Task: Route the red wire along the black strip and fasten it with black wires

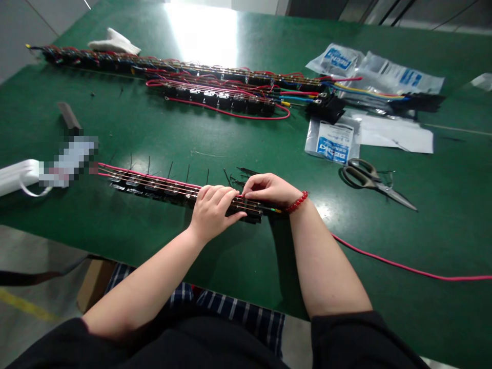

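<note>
A long, narrow black wired assembly (169,190) lies across the near part of the table, with red wires and bare metal rods along its top. Several thin black cable ties (188,173) stick up from its far side. My left hand (215,209) is closed over the assembly, fingers across the top and thumb on the near side. Just right of it, my right hand (271,188) pinches at the red wire, its fingertips together; what is between them is too small to tell. Loose black ties (246,170) lie behind that hand. A red cable (388,263) runs off to the right.
Scissors (378,182) lie to the right. Further back are two longer wired assemblies (219,97), plastic bags (334,138), white paper (395,134) and a white glove (115,42). At left are a white device (19,177) and a dark strip (69,118).
</note>
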